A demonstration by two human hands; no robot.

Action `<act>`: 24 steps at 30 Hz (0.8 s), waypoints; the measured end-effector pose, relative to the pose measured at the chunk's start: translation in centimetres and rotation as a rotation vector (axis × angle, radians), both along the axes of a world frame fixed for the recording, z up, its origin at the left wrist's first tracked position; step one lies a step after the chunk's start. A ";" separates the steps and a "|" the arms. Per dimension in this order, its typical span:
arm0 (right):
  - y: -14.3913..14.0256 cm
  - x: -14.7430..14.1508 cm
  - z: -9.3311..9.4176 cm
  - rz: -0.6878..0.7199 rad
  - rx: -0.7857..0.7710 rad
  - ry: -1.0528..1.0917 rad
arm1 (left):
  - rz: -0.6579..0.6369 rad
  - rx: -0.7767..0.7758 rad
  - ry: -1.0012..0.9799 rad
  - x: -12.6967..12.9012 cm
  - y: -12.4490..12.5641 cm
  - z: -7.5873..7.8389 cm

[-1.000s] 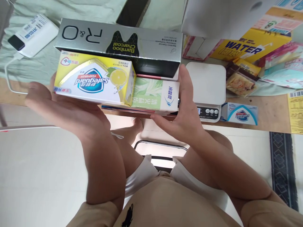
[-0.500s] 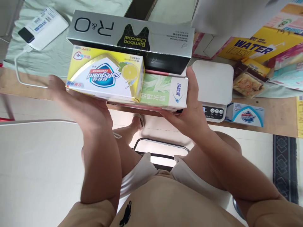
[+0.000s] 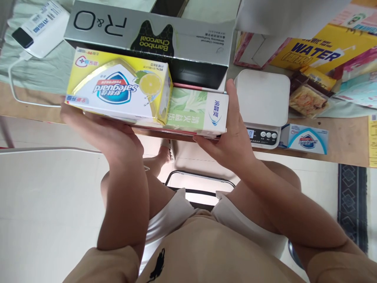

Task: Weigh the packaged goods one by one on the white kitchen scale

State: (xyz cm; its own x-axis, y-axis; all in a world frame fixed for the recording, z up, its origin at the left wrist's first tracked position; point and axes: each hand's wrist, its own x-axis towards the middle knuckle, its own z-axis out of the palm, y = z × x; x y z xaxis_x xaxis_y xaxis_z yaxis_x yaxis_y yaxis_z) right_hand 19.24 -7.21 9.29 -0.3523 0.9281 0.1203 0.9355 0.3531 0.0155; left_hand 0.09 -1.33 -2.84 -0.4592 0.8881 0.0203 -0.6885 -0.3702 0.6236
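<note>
Clutter fills the upper right of the head view: a white kitchen scale [image 3: 263, 98] sits at the table [image 3: 341, 141] edge, a small blue-and-white soap box [image 3: 304, 138] just beside it, a yellow WATER carton [image 3: 318, 53] and a snack packet [image 3: 308, 100] behind. A white power bank [image 3: 38, 25] lies at upper left on green cloth. Centre frame, a stack of boxes is held above the table edge: a yellow Safeguard soap box [image 3: 118, 88] and a green-and-white box [image 3: 197, 114] in front, a long silver R&O toothpaste box [image 3: 147, 33] behind. The left hand [image 3: 103, 133] cups the stack from beneath; the right hand [image 3: 232, 133] presses flat against its right end.
</note>
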 end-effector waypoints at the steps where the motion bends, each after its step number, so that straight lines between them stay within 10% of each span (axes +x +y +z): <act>1: 0.0 0.0 0.1 -0.006 -0.003 -0.005 | 0.006 -0.036 0.037 0.0 0.0 0.1; 7: -0.1 -0.2 0.2 -0.036 -0.021 -0.028 | -0.028 -0.155 0.251 -0.1 -0.3 0.4; 24: 0.5 1.3 -0.8 -0.079 0.003 -0.134 | 0.011 0.033 0.003 0.3 1.3 -1.1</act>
State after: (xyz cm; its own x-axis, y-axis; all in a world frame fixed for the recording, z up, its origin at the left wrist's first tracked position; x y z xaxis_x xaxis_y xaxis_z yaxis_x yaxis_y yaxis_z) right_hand 20.56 -6.76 8.53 -0.2915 0.9533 0.0795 0.9497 0.2785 0.1430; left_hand 0.42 0.00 -3.93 -0.4690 0.8818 0.0507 -0.6821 -0.3981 0.6134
